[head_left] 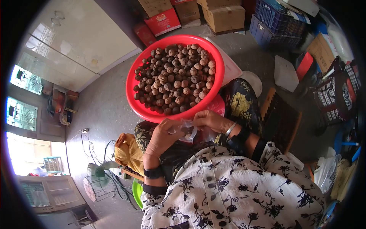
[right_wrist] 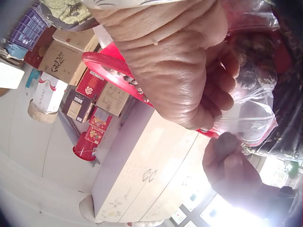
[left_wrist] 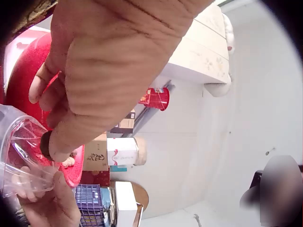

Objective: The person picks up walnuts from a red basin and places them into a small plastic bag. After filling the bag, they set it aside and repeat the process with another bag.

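A clear plastic bag [head_left: 189, 134] hangs between the two hands over the lap, just below a red basin [head_left: 133, 100] full of walnuts [head_left: 176, 78]. The left hand [head_left: 162, 138] pinches a dark walnut [left_wrist: 46, 144] between thumb and fingers, beside the bag's mouth. Curled fingers of the right hand [head_left: 216, 122] grip the bag's edge. In the right wrist view several walnuts [right_wrist: 258, 73] lie inside the bag [right_wrist: 251, 118], and the left hand [right_wrist: 239, 175] has its walnut [right_wrist: 227, 144] close to the opening. The right fingertips are partly hidden by the plastic.
Cardboard boxes [head_left: 224, 18] and blue crates [head_left: 268, 32] stand beyond the basin. At the left are a white cabinet [head_left: 82, 32] and a green fan [head_left: 100, 172] with cables. A wooden-edged seat [head_left: 284, 118] and a checked bag [head_left: 331, 95] are at the right.
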`<state>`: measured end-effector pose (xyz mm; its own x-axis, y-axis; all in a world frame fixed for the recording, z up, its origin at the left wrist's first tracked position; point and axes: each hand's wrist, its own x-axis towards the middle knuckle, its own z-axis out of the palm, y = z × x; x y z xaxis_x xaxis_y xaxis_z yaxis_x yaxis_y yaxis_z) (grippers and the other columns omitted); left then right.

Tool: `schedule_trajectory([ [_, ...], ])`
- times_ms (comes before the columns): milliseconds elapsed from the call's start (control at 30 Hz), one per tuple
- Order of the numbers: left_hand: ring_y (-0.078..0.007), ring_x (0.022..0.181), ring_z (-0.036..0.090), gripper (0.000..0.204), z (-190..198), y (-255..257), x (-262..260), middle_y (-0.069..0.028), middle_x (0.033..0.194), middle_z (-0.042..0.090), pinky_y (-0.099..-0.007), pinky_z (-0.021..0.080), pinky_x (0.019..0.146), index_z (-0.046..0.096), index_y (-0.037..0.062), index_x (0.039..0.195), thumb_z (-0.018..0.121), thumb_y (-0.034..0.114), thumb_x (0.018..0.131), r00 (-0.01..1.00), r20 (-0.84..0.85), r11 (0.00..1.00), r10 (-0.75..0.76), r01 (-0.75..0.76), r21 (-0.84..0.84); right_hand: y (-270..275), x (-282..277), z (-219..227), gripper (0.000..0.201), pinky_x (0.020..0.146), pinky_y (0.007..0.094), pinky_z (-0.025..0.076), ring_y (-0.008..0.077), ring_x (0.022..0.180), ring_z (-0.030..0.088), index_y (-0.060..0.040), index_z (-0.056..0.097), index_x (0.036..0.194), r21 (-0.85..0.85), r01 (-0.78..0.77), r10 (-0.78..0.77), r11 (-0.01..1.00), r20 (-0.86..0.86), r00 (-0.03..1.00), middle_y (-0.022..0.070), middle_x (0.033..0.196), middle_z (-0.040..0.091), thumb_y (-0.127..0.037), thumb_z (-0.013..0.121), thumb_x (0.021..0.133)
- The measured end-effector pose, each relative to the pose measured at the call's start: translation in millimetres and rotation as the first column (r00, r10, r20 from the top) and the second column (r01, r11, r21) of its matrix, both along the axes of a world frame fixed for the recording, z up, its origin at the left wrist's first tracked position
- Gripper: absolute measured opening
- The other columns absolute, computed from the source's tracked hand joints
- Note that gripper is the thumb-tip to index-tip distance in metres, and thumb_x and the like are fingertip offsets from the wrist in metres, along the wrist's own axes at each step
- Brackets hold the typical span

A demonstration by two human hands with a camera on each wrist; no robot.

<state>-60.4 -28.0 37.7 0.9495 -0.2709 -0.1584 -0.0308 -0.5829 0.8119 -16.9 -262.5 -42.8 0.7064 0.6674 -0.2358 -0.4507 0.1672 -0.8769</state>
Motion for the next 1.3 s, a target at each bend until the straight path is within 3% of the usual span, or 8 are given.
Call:
schedule_trajectory([
  [133,-0.0146,0.082,0.066,0.024,-6,3,5,-0.0072,0.091,0.066,-0.0284,0.053,0.079,0.070,0.0043,0.102,0.077,0.010,0.080,0.993,-0.022,0.988,0.120,-0.121,-0.095,0,0,-1,0.022,0.062,0.0230,0.040,0.0084,0.064,0.051,-0.0054,0.066,0.079,0.013,-0.019,0.019,1.000,-0.003,1.000,-0.0005,0.070,0.058,-0.022,0.067,0.093],
  [300,-0.0239,0.082,0.064,0.019,-21,25,29,-0.0118,0.090,0.065,-0.0343,0.053,0.073,0.069,0.0044,0.096,0.073,0.007,0.078,0.905,0.349,0.941,0.244,-0.308,0.140,-1,-1,-1,0.020,0.065,0.0233,0.042,0.0084,0.067,0.053,-0.0050,0.067,0.082,-0.018,-0.014,0.014,1.000,0.032,0.999,-0.0007,0.072,0.060,-0.022,0.065,0.093],
  [467,-0.0316,0.085,0.064,0.016,-29,28,52,-0.0107,0.091,0.068,-0.0431,0.045,0.088,0.071,0.0084,0.095,0.069,0.020,0.083,0.860,0.486,0.867,0.155,-0.355,0.351,-2,-2,-2,0.020,0.068,0.0237,0.043,0.0081,0.070,0.054,-0.0056,0.068,0.085,-0.045,-0.019,0.022,0.999,0.055,0.998,-0.0013,0.074,0.061,-0.023,0.064,0.094],
  [633,-0.0321,0.096,0.067,0.025,-36,24,75,-0.0118,0.095,0.072,-0.0453,0.040,0.090,0.073,0.0118,0.091,0.071,0.034,0.079,0.975,0.117,0.843,0.191,-0.224,0.490,-2,-2,5,0.019,0.068,0.0236,0.044,0.0081,0.070,0.055,-0.0057,0.069,0.086,-0.077,-0.002,0.005,0.997,0.032,0.999,-0.0014,0.075,0.062,-0.022,0.063,0.093],
  [967,-0.0313,0.098,0.068,0.034,-40,23,93,-0.0115,0.096,0.072,-0.0437,0.044,0.091,0.067,0.0125,0.096,0.078,0.033,0.070,0.979,-0.019,0.819,0.204,-0.160,0.551,-1,-3,0,0.014,0.067,0.0231,0.045,0.0082,0.069,0.055,-0.0055,0.069,0.086,0.006,0.015,-0.015,1.000,-0.046,0.999,-0.0018,0.075,0.061,-0.018,0.066,0.092],
  [1167,-0.0304,0.097,0.068,0.036,-43,29,86,-0.0124,0.095,0.072,-0.0394,0.052,0.084,0.067,0.0114,0.103,0.078,0.027,0.072,0.972,0.058,0.851,0.227,-0.227,0.473,-1,-3,1,0.016,0.068,0.0231,0.045,0.0081,0.070,0.056,-0.0055,0.069,0.086,-0.025,0.019,-0.019,1.000,-0.008,1.000,-0.0021,0.075,0.062,-0.020,0.066,0.092],
  [1233,-0.0226,0.093,0.069,0.039,-54,37,87,-0.0100,0.099,0.071,-0.0334,0.054,0.083,0.065,0.0078,0.116,0.075,0.015,0.079,0.952,0.058,0.953,0.302,-0.301,-0.023,-1,-4,5,0.017,0.069,0.0231,0.045,0.0079,0.071,0.056,-0.0055,0.069,0.086,-0.049,0.021,-0.021,0.999,-0.002,1.000,-0.0024,0.075,0.062,-0.021,0.067,0.092],
  [1300,-0.0192,0.094,0.067,0.041,-51,48,83,-0.0081,0.103,0.070,-0.0314,0.054,0.084,0.062,0.0053,0.123,0.071,0.010,0.083,0.952,-0.023,0.911,0.304,-0.297,-0.285,-1,-4,5,0.017,0.069,0.0230,0.045,0.0078,0.071,0.056,-0.0055,0.069,0.086,-0.046,0.018,-0.019,0.999,-0.009,1.000,-0.0024,0.075,0.062,-0.021,0.067,0.092],
])
